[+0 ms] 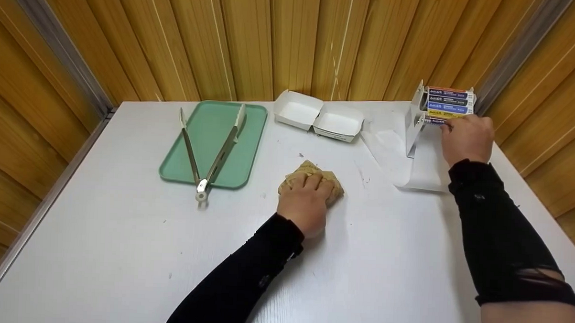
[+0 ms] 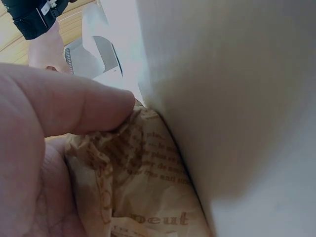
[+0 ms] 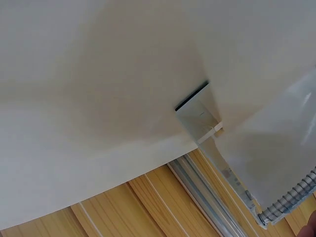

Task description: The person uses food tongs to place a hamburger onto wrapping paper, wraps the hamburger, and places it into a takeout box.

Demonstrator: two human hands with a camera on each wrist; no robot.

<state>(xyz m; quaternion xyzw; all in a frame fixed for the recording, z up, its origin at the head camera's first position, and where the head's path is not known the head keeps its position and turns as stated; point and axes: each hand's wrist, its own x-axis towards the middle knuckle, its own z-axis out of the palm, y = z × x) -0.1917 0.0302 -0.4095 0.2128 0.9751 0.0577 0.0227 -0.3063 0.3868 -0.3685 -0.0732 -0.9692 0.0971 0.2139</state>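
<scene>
My left hand (image 1: 305, 205) grips a packet wrapped in brown printed paper (image 1: 335, 194) on the white table. In the left wrist view a finger lies over the crumpled, lettered wrapper (image 2: 153, 173), and the palm is against its side; its contents are hidden. Over at the right, my right hand (image 1: 469, 137) is at a label dispenser (image 1: 415, 125) holding several coloured label strips. Its fingers are curled at the lowest purple label (image 1: 434, 121) and pinch its edge. In the right wrist view only a fingertip (image 3: 310, 228) shows, beside the dispenser's spring-like coiled bar (image 3: 291, 197).
Metal tongs (image 1: 191, 148) lie spread across a green tray (image 1: 210, 175) at the left. An unfolded white paper box (image 1: 296, 109) stands near the back edge. White backing paper (image 1: 428, 171) trails from the dispenser onto the table. A wood-panelled wall (image 1: 291, 42) borders the back.
</scene>
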